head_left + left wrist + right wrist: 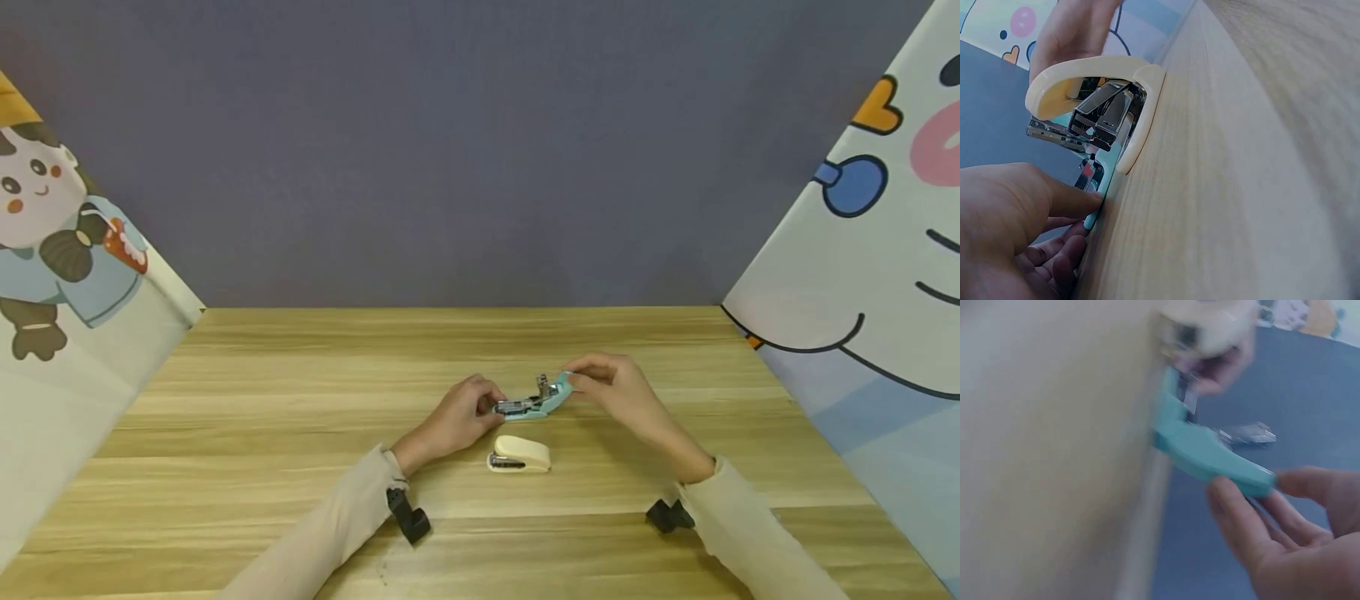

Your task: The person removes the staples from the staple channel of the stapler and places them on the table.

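A light teal stapler is swung wide open near the middle of the table, its metal staple channel and a raised metal part exposed. My left hand pinches the tip of its base between thumb and fingers, low against the wood. At the opposite end, my right hand holds the tip of the raised teal top cover. Just nearer to me stands a cream stapler, untouched by either hand. In the left wrist view this cream stapler hides part of the teal one.
The wood-grain table runs back to a dark grey-blue panel. White panels with cartoon drawings stand at both sides. Black wrist devices sit by both cuffs.
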The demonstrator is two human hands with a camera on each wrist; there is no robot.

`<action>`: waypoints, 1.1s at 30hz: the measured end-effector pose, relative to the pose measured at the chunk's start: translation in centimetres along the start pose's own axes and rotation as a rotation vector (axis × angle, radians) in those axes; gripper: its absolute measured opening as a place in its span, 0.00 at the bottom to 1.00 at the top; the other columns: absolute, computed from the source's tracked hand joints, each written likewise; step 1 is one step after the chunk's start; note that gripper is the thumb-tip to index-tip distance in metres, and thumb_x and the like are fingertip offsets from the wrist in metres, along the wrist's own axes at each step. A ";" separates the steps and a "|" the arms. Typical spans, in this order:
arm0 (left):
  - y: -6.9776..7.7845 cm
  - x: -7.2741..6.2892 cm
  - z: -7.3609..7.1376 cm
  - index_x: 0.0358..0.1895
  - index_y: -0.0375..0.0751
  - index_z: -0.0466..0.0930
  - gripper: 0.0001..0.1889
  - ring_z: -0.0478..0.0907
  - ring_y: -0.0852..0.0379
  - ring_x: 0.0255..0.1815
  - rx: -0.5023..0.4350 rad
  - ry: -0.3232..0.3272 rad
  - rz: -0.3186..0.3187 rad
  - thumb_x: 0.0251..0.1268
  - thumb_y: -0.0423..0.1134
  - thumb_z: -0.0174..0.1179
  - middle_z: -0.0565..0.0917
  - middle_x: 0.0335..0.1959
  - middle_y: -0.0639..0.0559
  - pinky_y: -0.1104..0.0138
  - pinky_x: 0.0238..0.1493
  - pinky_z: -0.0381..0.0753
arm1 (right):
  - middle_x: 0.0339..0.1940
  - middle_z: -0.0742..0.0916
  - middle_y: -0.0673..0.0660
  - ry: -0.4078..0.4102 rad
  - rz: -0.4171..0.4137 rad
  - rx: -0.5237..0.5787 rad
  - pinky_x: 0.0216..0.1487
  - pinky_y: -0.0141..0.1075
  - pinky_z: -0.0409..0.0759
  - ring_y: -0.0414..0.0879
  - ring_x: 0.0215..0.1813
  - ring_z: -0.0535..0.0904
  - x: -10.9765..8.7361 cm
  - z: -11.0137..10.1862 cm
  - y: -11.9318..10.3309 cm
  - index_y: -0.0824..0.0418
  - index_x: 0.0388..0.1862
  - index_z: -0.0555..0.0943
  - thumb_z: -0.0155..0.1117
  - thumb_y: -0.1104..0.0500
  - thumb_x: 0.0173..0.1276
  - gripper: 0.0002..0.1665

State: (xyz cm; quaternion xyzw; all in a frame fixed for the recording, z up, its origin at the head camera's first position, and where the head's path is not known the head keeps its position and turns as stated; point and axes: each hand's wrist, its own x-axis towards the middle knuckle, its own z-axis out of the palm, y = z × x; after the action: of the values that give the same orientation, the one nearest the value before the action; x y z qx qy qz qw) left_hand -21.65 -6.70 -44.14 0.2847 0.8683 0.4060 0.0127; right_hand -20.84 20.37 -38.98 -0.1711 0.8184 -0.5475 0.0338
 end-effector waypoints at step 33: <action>-0.1 0.0 0.0 0.45 0.38 0.83 0.09 0.74 0.61 0.34 -0.026 0.008 0.002 0.63 0.31 0.68 0.77 0.38 0.49 0.70 0.36 0.77 | 0.32 0.88 0.65 -0.033 0.163 -0.211 0.35 0.47 0.86 0.61 0.32 0.86 -0.3 -2.7 -2.2 0.72 0.53 0.81 0.62 0.61 0.73 0.17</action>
State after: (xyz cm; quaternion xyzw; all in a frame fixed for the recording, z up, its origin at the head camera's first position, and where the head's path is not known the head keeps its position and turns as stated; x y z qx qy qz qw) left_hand -21.66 -6.76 -44.22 0.2839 0.8626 0.4186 0.0125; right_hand -20.72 22.14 -35.93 -0.1156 0.8819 -0.4510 0.0735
